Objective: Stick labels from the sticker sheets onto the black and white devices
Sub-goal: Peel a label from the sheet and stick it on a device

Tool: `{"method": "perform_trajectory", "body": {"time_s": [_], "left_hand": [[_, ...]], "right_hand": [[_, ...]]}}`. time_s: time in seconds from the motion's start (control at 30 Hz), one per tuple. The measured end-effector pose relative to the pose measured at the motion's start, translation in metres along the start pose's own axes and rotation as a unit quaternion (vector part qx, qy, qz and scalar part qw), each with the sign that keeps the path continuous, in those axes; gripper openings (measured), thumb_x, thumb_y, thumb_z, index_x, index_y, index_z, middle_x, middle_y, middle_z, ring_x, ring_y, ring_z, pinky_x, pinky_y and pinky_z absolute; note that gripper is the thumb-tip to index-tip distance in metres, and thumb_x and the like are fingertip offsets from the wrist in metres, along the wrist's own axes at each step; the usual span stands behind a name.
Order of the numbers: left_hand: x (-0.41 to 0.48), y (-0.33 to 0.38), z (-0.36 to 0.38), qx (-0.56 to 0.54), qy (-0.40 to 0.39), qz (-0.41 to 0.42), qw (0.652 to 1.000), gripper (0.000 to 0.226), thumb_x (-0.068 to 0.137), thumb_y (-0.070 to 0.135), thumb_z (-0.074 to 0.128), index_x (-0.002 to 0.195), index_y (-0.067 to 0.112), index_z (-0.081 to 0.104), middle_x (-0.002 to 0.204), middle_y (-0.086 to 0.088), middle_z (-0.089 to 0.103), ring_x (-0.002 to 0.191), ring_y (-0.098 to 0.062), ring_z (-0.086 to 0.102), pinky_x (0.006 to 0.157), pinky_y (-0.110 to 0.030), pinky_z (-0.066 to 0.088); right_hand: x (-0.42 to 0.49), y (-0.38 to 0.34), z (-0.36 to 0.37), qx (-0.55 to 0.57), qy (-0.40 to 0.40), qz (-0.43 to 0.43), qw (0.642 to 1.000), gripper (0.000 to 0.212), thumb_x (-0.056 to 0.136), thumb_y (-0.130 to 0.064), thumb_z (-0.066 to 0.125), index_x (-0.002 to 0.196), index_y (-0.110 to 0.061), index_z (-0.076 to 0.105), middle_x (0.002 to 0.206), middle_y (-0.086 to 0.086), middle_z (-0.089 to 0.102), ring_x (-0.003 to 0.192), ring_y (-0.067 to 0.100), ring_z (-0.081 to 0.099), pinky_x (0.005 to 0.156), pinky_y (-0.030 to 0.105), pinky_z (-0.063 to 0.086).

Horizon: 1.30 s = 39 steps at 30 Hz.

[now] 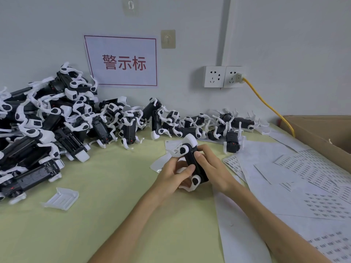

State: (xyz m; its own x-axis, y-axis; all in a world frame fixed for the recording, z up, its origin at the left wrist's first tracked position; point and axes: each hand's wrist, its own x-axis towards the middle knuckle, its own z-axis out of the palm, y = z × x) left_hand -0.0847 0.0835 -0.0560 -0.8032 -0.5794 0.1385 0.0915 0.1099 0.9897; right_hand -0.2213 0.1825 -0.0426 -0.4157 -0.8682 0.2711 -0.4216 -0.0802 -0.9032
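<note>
Sticker sheets (313,188) overlap along the right side of the table (114,215). A loose white cover (60,199) lies at the left. At mid-table, one black and white device (192,164) is held above the surface. The left hand (171,175) and right hand (212,168) curl round it, thumbs pressed on its black body. Behind, a device pile (47,126) crowds the wall. A cardboard box (313,135) stands far right; its contents cannot be seen.

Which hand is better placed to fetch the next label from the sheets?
Right, most likely. The right hand grips the device on the side facing the sticker sheets, which lie to its right. The left hand holds the device's other side, toward the pile of devices.
</note>
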Motion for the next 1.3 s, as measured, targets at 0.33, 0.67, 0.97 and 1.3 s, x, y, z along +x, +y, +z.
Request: {"method": "perform_trajectory", "body": {"time_s": [0.33, 0.67, 0.97, 1.3], "left_hand": [[-0.002, 0.002, 0.002, -0.020, -0.041, 0.005, 0.999, 0.033, 0.103, 0.012, 0.060, 0.135, 0.019, 0.054, 0.098, -0.003, 0.071, 0.077, -0.022, 0.067, 0.064, -0.027, 0.054], [-0.001, 0.000, 0.000, -0.023, -0.049, 0.008, 0.999, 0.029, 0.102, 0.009, 0.061, 0.129, 0.018, 0.056, 0.116, -0.009, 0.072, 0.081, -0.027, 0.068, 0.066, -0.030, 0.055], [0.000, -0.002, -0.004, -0.021, -0.069, 0.014, 0.997, 0.026, 0.101, 0.018, 0.061, 0.127, 0.021, 0.058, 0.095, 0.000, 0.072, 0.079, -0.018, 0.068, 0.065, -0.026, 0.054], [0.001, -0.001, -0.004, -0.072, -0.071, 0.003, 0.995, 0.035, 0.093, 0.031, 0.062, 0.126, 0.043, 0.065, 0.107, 0.002, 0.070, 0.089, -0.018, 0.060, 0.072, -0.034, 0.042]], "right_hand": [[0.003, 0.000, -0.008, 0.066, -0.037, 0.047, 0.996, 0.024, 0.107, -0.039, 0.046, 0.109, -0.021, 0.063, 0.093, -0.012, 0.072, 0.090, 0.009, 0.066, 0.075, 0.012, 0.049], [0.007, 0.004, -0.014, 0.139, -0.107, 0.129, 0.976, 0.059, 0.095, -0.057, 0.041, 0.127, -0.017, 0.068, 0.127, 0.004, 0.071, 0.124, 0.023, 0.063, 0.113, 0.044, 0.040], [0.005, 0.001, -0.011, 0.125, -0.087, 0.124, 0.981, 0.061, 0.103, -0.058, 0.035, 0.129, -0.013, 0.066, 0.127, 0.005, 0.072, 0.124, 0.022, 0.063, 0.110, 0.038, 0.042], [0.005, -0.001, -0.009, 0.108, -0.065, 0.089, 0.988, 0.053, 0.112, -0.038, 0.026, 0.126, -0.005, 0.064, 0.122, 0.016, 0.069, 0.112, 0.023, 0.064, 0.109, 0.039, 0.045]]}}
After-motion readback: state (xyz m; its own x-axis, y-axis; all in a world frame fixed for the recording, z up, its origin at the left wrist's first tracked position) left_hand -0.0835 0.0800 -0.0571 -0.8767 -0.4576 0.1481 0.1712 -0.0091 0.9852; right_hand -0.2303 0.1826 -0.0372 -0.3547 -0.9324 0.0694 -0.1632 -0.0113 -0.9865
